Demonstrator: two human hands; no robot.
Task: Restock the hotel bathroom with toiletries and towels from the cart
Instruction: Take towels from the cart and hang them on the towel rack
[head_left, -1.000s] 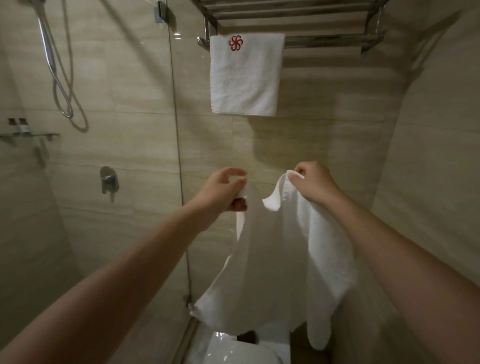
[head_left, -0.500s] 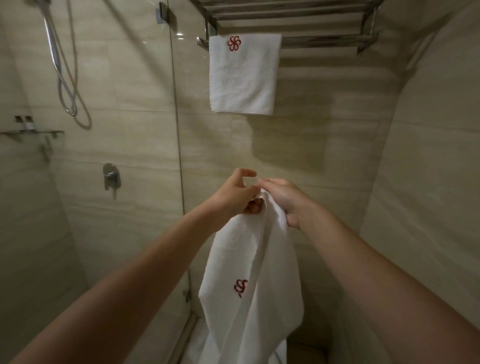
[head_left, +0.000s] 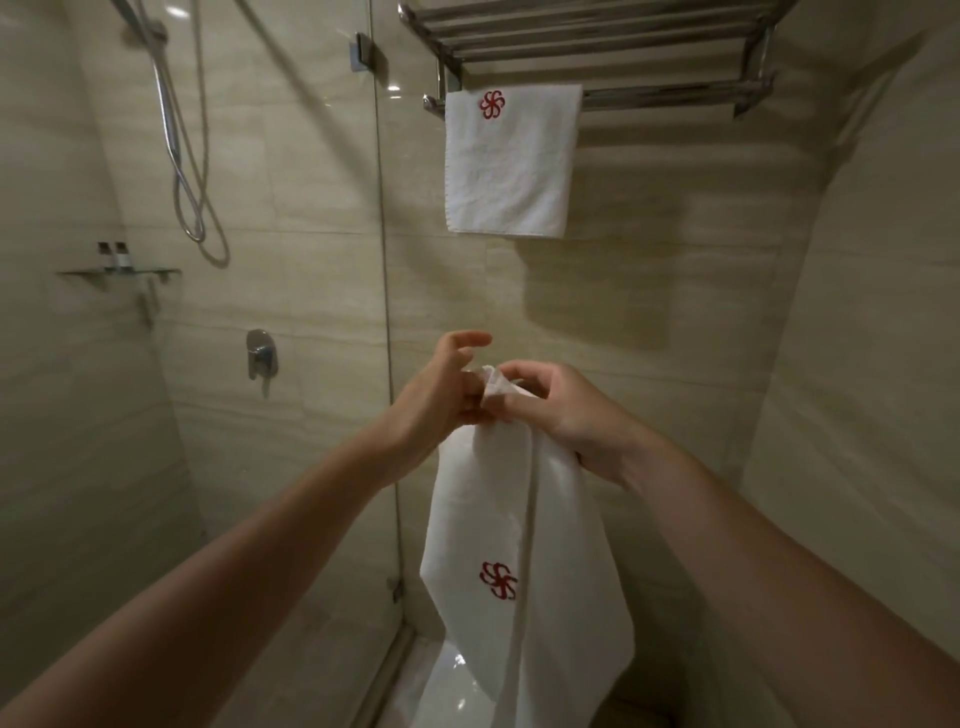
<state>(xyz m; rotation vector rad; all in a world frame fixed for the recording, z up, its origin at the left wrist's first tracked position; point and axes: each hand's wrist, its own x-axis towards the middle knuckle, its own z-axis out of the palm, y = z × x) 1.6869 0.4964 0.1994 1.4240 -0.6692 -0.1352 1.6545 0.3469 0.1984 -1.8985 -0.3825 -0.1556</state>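
Note:
A white towel (head_left: 524, 530) with a red flower logo hangs folded in half lengthwise in front of me. My left hand (head_left: 441, 395) and my right hand (head_left: 561, 410) meet at its top corners and both pinch them together. High on the wall a chrome towel rack (head_left: 675, 96) carries another white logo towel (head_left: 511, 166), draped over its lower bar at the left end. The rack's right part is bare.
A glass shower screen (head_left: 382, 312) stands just left of my hands. Behind it are a hand shower hose (head_left: 179, 156), a mixer valve (head_left: 260, 353) and a small shelf (head_left: 119, 271) with two little bottles. A white toilet (head_left: 452, 670) sits below the towel. Tiled wall is close on the right.
My hands came together, bringing the towel's two top corners into one fold. The spread towel now hangs narrow, with its red logo facing me.

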